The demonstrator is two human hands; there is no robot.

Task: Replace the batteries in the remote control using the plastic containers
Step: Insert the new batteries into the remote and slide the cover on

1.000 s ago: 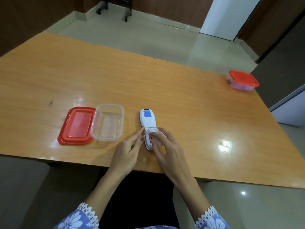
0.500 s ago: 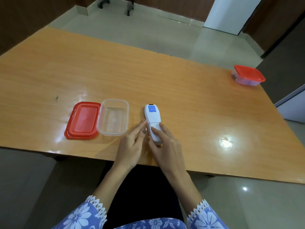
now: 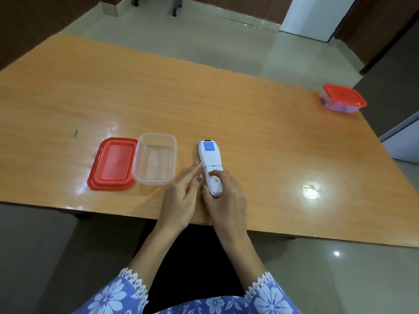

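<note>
1. The remote control (image 3: 210, 164) lies face down on the wooden table (image 3: 249, 109), low in the middle of the frame, with its back cover (image 3: 214, 180) on the near half

2. The right hand (image 3: 226, 196) wraps the near end of the remote, one fingertip pressed on the cover near its seam; the left hand (image 3: 183, 189) rests against the remote's left edge with loose fingers, steadying rather than clasping

3. Just left of the remote stands an open clear container (image 3: 156, 158), seemingly empty, with its red lid (image 3: 113, 164) lying flat beside it, touching it; a second container (image 3: 343, 99) with its red lid on sits well apart at the upper right, contents too blurred to tell

4. Judged step: working the battery cover, which looks seated or nearly so; whether it is being opened or closed cannot be told

5. Any next slide calls for thumb pressure along the remote's length while the left hand braces the body against skidding on the glossy top
</note>
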